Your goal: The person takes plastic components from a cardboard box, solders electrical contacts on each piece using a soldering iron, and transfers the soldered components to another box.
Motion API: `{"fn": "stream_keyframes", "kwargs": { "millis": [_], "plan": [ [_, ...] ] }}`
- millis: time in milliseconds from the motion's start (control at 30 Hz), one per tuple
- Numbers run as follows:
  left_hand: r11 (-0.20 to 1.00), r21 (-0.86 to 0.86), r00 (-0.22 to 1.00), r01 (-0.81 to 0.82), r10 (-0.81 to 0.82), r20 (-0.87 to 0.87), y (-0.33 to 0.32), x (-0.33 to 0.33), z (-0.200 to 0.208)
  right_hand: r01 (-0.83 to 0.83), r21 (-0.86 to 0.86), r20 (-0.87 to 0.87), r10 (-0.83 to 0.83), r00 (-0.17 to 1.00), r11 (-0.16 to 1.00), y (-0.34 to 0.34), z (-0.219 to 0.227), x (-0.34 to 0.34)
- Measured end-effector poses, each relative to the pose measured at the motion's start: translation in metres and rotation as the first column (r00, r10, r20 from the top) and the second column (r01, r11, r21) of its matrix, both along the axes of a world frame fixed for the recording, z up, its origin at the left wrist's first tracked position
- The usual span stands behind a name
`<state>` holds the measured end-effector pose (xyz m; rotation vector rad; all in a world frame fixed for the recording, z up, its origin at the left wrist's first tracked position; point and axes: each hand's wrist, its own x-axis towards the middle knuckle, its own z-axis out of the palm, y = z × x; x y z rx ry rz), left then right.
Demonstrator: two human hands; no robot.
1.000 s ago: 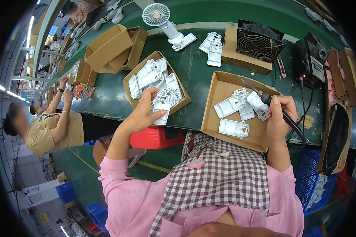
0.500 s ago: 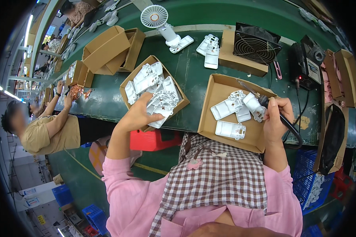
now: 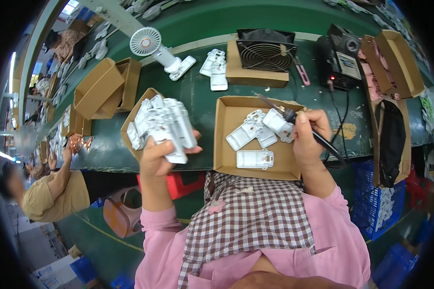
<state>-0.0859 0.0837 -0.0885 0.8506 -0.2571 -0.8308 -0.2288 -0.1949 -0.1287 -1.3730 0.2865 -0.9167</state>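
My left hand [image 3: 155,155] is closed around white plastic housings [image 3: 180,124], at the near right side of a cardboard box [image 3: 126,129] that holds more of them. Slight blur hides how many are in the grip. In my right hand [image 3: 314,134] is a soldering iron [image 3: 291,116], held like a pen. Its metal tip points to the upper left, above the far right part of a shallow cardboard tray [image 3: 221,144]. Several white housings lie in that tray, one of them a flat housing [image 3: 251,159] near its front edge.
Behind the tray, a black fan [image 3: 266,54] rests on a cardboard box. A black soldering station [image 3: 340,62] with a red light stands at the right, its cable trailing down. A white handheld fan [image 3: 147,42] and loose housings [image 3: 217,70] occupy the back. A co-worker [image 3: 58,192] sits left.
My left hand has lifted housings up from the left box and moved toward its right side. My right hand still holds the soldering iron over the tray. The whole view has shifted.
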Motion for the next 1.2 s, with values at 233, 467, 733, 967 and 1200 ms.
{"fn": "stream_keyframes", "kwargs": {
  "millis": [233, 467, 733, 967, 1200],
  "plan": [
    [0.944, 0.065, 0.935, 0.324, -0.308, -0.175, -0.096, -0.023, -0.013, -0.083, -0.188, 0.124, 0.107, 0.987, 0.979, 0.011, 0.04, 0.012],
    [0.856, -0.02, 0.835, 0.517, -0.509, -0.209, -0.124, -0.029, -0.015, 0.286, -0.625, 0.265, -0.148, 0.953, 0.727, 0.001, 0.034, 0.046],
    [0.839, -0.143, 0.788, 0.525, -0.543, -0.291, -0.127, -0.028, -0.036, 0.298, -0.668, 0.231, -0.19, 0.954, 0.681, -0.007, 0.024, 0.051],
    [0.847, -0.191, 0.8, 0.496, -0.531, -0.281, -0.129, -0.03, -0.021, 0.27, -0.641, 0.251, -0.135, 0.958, 0.719, -0.006, 0.026, 0.05],
    [0.987, 0.009, 0.977, 0.161, -0.158, -0.14, -0.125, -0.016, -0.028, 0.071, -0.316, 0.343, 0.044, 0.938, 0.946, 0.0, 0.02, 0.016]
  ]
}}
